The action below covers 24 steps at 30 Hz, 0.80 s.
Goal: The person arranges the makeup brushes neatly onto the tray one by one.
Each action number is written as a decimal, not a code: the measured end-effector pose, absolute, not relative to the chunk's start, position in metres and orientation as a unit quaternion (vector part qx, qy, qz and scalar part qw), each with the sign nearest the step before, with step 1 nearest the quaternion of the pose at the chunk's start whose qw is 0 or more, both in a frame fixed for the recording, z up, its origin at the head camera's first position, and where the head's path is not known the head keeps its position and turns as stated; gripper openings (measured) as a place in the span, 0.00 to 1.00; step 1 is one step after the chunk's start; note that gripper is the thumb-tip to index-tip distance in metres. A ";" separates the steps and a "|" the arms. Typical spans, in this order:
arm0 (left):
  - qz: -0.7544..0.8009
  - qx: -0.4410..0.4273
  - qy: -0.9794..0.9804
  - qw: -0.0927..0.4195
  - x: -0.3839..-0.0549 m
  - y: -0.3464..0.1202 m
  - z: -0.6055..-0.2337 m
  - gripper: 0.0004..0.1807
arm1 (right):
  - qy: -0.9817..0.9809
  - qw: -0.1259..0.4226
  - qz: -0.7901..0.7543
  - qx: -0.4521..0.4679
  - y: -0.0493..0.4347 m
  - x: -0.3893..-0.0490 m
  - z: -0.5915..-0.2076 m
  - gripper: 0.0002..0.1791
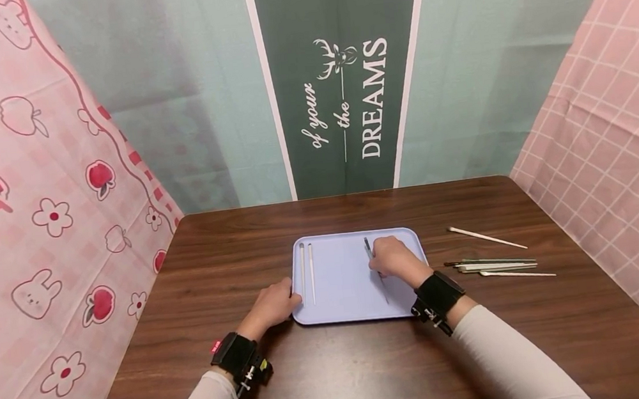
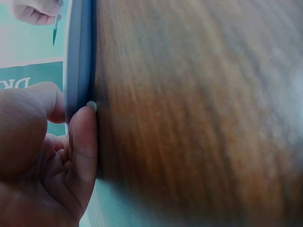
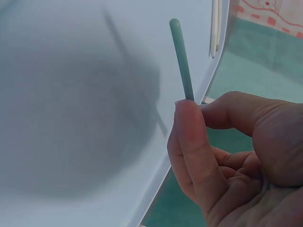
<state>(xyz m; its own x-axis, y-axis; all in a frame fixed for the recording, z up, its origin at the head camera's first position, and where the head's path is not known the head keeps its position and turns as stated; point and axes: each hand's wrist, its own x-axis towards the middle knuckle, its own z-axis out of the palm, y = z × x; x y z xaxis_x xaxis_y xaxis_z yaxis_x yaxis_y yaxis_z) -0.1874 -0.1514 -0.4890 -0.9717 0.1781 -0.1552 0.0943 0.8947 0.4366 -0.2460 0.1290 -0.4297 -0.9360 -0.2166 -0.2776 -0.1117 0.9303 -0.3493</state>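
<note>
Over tray [image 1: 341, 281], green brush [image 3: 182, 59] pinched in right grip [image 1: 393, 258], ends projecting.

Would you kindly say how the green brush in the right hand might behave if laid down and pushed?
The green brush is probably stiff, since it extends straight from the pinching fingers. Its slim handle suggests it is light. The handle's rounded end hints at a round shape, so it may roll across the tray, whose raised rim might stop it.
</note>
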 end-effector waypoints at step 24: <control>0.219 0.073 0.968 0.094 -0.187 -0.152 -0.488 0.08 | 0.970 0.161 -0.165 -0.074 0.076 -0.256 -0.432 0.10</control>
<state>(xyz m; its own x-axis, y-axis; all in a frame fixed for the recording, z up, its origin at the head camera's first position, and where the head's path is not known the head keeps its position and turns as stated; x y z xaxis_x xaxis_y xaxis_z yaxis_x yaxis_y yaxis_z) -0.1873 -0.1524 -0.4883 -0.9716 0.1828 -0.1505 0.1004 0.8937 0.4373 -0.2561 0.0758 -0.4318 -0.9373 -0.1965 -0.2879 -0.0905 0.9348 -0.3434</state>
